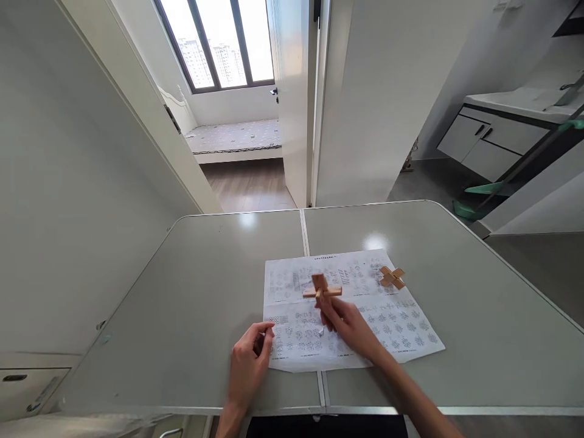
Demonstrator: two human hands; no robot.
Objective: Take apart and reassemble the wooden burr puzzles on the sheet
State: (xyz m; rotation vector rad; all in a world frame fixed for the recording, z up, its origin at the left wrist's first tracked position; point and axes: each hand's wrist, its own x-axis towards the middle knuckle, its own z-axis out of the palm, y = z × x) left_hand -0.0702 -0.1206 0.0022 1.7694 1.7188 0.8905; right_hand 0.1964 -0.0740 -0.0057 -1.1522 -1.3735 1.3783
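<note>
Plainly, the head view shows the right hand [343, 321] pinching a wooden cross [320, 282] over the printed sheet [292, 334]. The left hand [250, 359] curls loosely at the sheet's left edge — whether it grips anything, I cannot tell. A second cross [392, 277] lies at the right edge.

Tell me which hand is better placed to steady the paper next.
Probably the left hand: it's at the left edge of the paper, while the right hand holds a wooden cross.
</note>
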